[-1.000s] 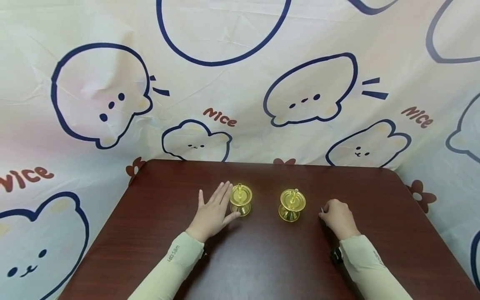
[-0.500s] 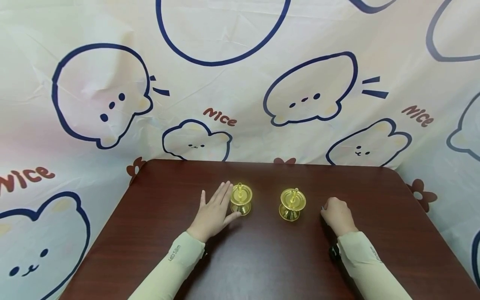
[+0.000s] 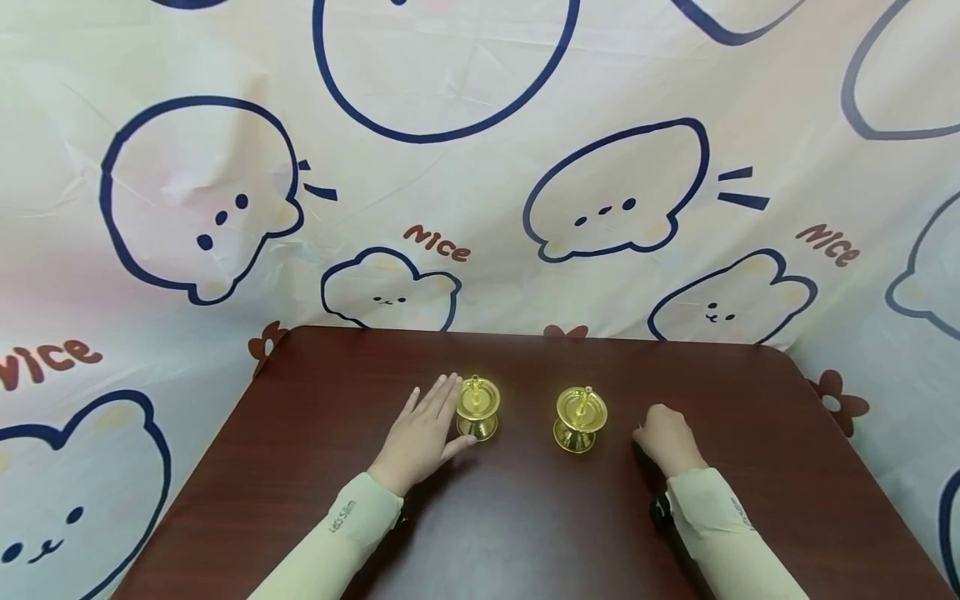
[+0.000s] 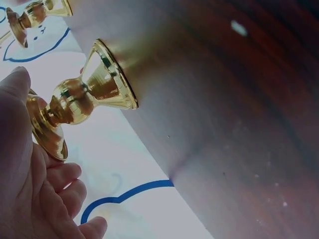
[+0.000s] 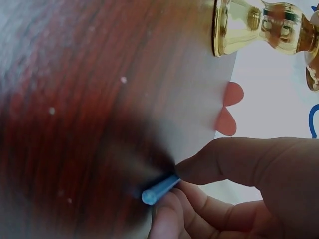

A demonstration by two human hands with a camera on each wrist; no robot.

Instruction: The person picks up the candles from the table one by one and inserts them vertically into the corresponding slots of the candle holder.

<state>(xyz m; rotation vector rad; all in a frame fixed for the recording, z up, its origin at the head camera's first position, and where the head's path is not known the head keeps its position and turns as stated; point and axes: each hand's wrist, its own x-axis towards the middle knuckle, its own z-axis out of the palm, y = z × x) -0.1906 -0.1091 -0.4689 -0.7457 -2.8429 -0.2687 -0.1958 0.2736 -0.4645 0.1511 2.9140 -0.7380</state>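
Observation:
Two gold-coloured footed lamp stands, each with a shallow dish and an upright central stem, stand upright on the table: a left stand (image 3: 478, 402) and a right stand (image 3: 581, 414). My left hand (image 3: 420, 435) lies alongside the left stand, fingers mostly straight, thumb spread toward its foot. In the left wrist view, thumb and fingers sit close around its dish (image 4: 57, 142). To the right of the right stand, my right hand (image 3: 667, 440) is low over the table. Its thumb and fingers pinch a slim light-blue rod (image 5: 159, 190), whose rear end is hidden in the hand.
Under everything is a dark reddish-brown wooden table (image 3: 525, 525) with rounded far corners. A pale cloth (image 3: 480, 183) printed with cartoon outlines hangs behind and beside it. A dark band (image 3: 660, 510) shows at the right wrist.
The head view has tilted slightly, so the scene sits lower. My left little finger has drawn in toward the others. My right hand has turned a little, and the rod's tip shows less.

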